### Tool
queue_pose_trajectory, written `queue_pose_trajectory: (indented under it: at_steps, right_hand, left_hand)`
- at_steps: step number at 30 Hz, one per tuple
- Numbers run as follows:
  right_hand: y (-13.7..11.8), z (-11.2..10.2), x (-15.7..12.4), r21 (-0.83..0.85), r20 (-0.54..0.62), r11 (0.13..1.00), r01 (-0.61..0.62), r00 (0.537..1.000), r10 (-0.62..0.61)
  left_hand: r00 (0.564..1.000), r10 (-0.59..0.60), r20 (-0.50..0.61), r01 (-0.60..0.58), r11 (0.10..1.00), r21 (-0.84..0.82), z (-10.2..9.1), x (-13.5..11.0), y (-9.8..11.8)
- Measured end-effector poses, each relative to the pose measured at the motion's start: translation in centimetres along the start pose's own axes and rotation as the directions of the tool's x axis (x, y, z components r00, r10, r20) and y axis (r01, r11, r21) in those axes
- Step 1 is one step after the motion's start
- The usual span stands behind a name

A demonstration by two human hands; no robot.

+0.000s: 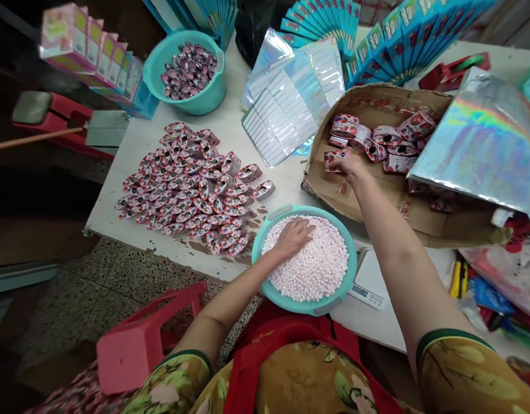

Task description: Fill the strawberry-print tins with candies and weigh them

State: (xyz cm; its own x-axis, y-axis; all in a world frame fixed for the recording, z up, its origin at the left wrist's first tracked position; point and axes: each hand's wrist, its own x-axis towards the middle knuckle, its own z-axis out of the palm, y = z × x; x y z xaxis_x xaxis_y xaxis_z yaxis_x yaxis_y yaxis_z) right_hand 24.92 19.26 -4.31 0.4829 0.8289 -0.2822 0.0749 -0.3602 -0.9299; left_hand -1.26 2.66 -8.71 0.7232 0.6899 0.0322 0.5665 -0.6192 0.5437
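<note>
My left hand (294,238) lies palm down on a heap of small pale pink pellets (312,270), its fingers stretched out. The pellets fill a turquoise basin (350,276) in front of me. Over the cardboard box (377,214), my right hand (350,167) pinches a small red-and-white printed carton (334,159) at its left end. Similar printed cartons (388,137), bulged open with round holes in their faces, lie in a loose pile deeper in that box. To the left, many such cartons (191,184) stand in tight rows on the white table (131,138).
A second turquoise basin (189,106) holds small dark-and-pink round pieces. Shiny sticker sheets (286,109) lie behind, with blue cartons (403,40) fanned out farther back. A holographic sheet stack (484,149) covers the box's right side. A scale (368,282) and red stool (135,351) are close by.
</note>
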Motion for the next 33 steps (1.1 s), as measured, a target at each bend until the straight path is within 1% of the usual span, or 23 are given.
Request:
queue_pose_trajectory:
  at_steps: [2,4,5,6,8,9,11,12,14,15,16,18,19,20,21,22,23,24,26,28,30,31,33]
  right_hand:
    - [-0.4,-3.6,-5.4,0.096,0.013,0.995,0.022,1.000,-0.023]
    - [-0.2,-6.7,-12.4,0.195,0.010,0.973,0.127,0.991,-0.132]
    - [0.1,-7.8,-16.1,0.198,-0.001,0.970,0.143,0.989,-0.146]
    - [0.6,-8.5,-19.7,0.184,-0.016,0.975,0.126,0.992,-0.125]
    - [2.1,-8.7,-26.0,0.148,-0.039,0.987,0.068,0.997,-0.063]
    - [3.0,-8.4,-28.4,0.127,-0.042,0.991,0.036,0.999,-0.031]
    - [4.7,-7.5,-32.0,0.075,-0.041,0.997,-0.006,0.999,0.009]
    - [5.4,-7.0,-33.1,0.047,-0.037,0.999,-0.016,0.999,0.018]
    - [6.6,-6.4,-34.6,-0.003,-0.026,1.000,-0.019,0.999,0.019]
    - [7.0,-6.3,-35.2,-0.024,-0.018,1.000,-0.014,1.000,0.014]
    - [7.2,-6.1,-35.6,-0.047,-0.008,0.999,-0.004,1.000,0.003]
    - [7.5,-5.6,-36.4,-0.117,0.013,0.992,0.040,0.999,-0.039]
    - [7.4,-5.2,-36.8,-0.165,0.025,0.984,0.073,0.997,-0.070]
    - [7.3,-4.7,-37.1,-0.218,0.037,0.970,0.108,0.994,-0.103]
    - [7.2,-4.0,-37.3,-0.270,0.048,0.953,0.139,0.990,-0.131]
    - [7.0,-3.3,-37.4,-0.316,0.057,0.935,0.162,0.987,-0.151]
    - [6.8,-2.6,-37.5,-0.354,0.062,0.919,0.173,0.985,-0.162]
    - [6.6,-1.9,-37.4,-0.386,0.061,0.906,0.174,0.985,-0.163]
    - [6.2,-0.7,-37.2,-0.438,0.048,0.886,0.149,0.989,-0.143]
    - [5.9,0.1,-36.8,-0.481,0.025,0.871,0.104,0.994,-0.105]
    - [5.6,0.5,-36.6,-0.510,0.003,0.858,0.067,0.997,-0.076]
    - [5.5,0.6,-36.4,-0.513,-0.001,0.856,0.061,0.997,-0.072]
    - [5.4,0.8,-36.3,-0.516,-0.007,0.854,0.073,0.996,-0.090]
  left_hand:
    - [0.997,-0.057,0.054,0.056,0.998,0.017,1.2,0.4,1.9]
    - [0.987,-0.122,0.106,0.118,0.992,0.039,1.5,0.5,3.2]
    - [0.983,-0.129,0.132,0.123,0.991,0.052,1.4,0.3,3.7]
    - [0.981,-0.124,0.150,0.115,0.991,0.067,1.3,-0.1,4.1]
    - [0.982,-0.119,0.149,0.106,0.990,0.092,1.1,-1.4,4.7]
    - [0.983,-0.126,0.132,0.114,0.989,0.092,1.1,-2.1,4.8]
    - [0.982,-0.174,0.068,0.172,0.984,0.042,1.1,-3.2,4.6]
    - [0.976,-0.218,0.023,0.218,0.976,-0.022,1.1,-3.5,4.5]
    - [0.943,-0.328,-0.061,0.304,0.920,-0.245,1.1,-3.8,4.3]
    - [0.914,-0.398,-0.077,0.338,0.853,-0.398,0.9,-3.7,4.4]
    - [0.880,-0.471,-0.064,0.359,0.747,-0.560,0.5,-3.7,4.7]
    - [0.818,-0.574,0.034,0.350,0.451,-0.821,-0.6,-3.7,5.8]
    - [0.800,-0.593,0.087,0.319,0.299,-0.899,-1.4,-3.8,6.6]
    - [0.797,-0.591,0.126,0.274,0.168,-0.947,-2.2,-3.9,7.4]
    - [0.806,-0.575,0.144,0.222,0.067,-0.973,-3.0,-4.0,8.2]
    - [0.821,-0.552,0.147,0.173,-0.005,-0.985,-3.8,-4.1,9.0]
    - [0.834,-0.532,0.147,0.137,-0.059,-0.989,-4.4,-4.2,9.6]
    - [0.843,-0.517,0.147,0.113,-0.095,-0.989,-4.8,-4.1,10.1]
    - [0.848,-0.512,0.140,0.092,-0.118,-0.989,-5.2,-3.9,10.5]
    - [0.826,-0.550,0.118,0.071,-0.106,-0.992,-5.1,-3.5,10.4]
    - [0.791,-0.604,0.094,0.051,-0.089,-0.995,-4.9,-3.1,10.1]
    - [0.779,-0.621,0.085,0.042,-0.083,-0.996,-4.8,-2.9,10.0]
    - [0.768,-0.637,0.068,0.031,-0.068,-0.997,-4.8,-2.7,9.7]
